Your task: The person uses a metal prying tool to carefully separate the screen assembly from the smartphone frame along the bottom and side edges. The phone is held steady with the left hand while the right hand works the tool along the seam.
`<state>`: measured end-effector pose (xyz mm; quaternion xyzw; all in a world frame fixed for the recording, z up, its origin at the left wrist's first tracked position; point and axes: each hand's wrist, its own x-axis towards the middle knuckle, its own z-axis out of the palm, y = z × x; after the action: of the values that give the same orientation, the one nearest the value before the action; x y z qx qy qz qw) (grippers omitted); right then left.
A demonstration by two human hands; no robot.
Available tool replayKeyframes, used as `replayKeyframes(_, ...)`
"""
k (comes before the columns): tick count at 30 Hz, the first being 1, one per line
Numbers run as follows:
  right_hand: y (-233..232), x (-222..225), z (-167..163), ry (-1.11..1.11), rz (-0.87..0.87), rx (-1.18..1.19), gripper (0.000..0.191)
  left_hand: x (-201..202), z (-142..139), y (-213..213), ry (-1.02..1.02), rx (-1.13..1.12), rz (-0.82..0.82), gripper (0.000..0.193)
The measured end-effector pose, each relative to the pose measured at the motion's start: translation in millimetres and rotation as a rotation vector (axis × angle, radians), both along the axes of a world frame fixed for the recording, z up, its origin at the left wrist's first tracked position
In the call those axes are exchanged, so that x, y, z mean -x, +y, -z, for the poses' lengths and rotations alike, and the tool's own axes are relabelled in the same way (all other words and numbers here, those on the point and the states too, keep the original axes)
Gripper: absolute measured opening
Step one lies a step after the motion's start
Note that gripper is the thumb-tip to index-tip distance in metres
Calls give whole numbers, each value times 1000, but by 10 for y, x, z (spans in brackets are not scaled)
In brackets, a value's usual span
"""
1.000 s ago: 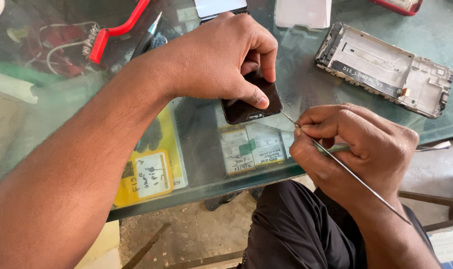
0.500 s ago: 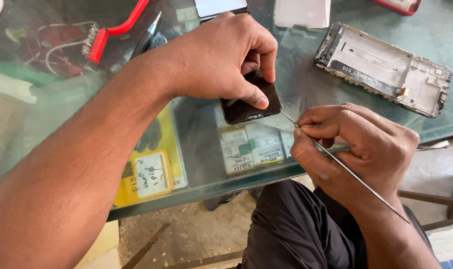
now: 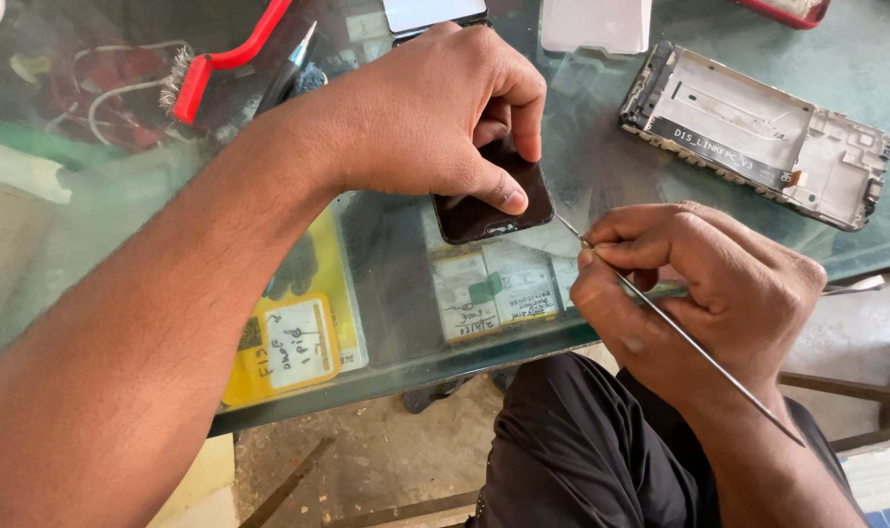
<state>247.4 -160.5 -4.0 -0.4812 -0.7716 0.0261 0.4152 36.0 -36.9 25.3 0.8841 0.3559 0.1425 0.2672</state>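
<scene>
Both forearms bare to the frame edge, no sleeve in view. Left hand (image 3: pixel 435 122) bare: no ring, no glove, no watch or band at the wrist; thumbnail short and pale. Right hand (image 3: pixel 699 293) likewise bare, no ring or wristband, nails trimmed short. Fine dark hair along the left forearm. Lap covered by dark, near-black cloth trousers (image 3: pixel 582 460), loose, creased in soft folds over the thigh. Nothing else of the clothing shows.

The left hand (image 3: pixel 435 122) covers most of the dark phone (image 3: pixel 489 200), so where the thin probe's (image 3: pixel 689 342) tip meets it stays hidden. At the top of the frame, a white phone (image 3: pixel 433 14) and a red case (image 3: pixel 787 10) are cut off.
</scene>
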Motion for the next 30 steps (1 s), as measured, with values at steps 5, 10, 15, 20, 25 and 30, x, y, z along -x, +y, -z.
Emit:
replayKeyframes(5, -4, -28, 4, -11, -34, 21, 11, -6, 8, -2, -4, 3, -1, 33)
replayKeyframes(10, -9, -5, -13, 3, -19, 41, 9, 7, 1, 5, -14, 15, 7, 33)
replayKeyframes(15, -5, 6, -39, 22, -35, 54, 11, 2, 6, 3, -1, 18, -9, 33)
replayKeyframes(20, -1, 27, -55, -3, -23, 35, 13, 0, 8, 1, -12, -2, 6, 33)
replayKeyframes(25, 3, 33, -53, -47, -8, 28, 15, -5, 7, 2, -3, 1, -3, 33)
replayKeyframes(30, 4, 15, -19, 33, -16, 17, 9, 8, 5, -1, -23, 9, 6, 32)
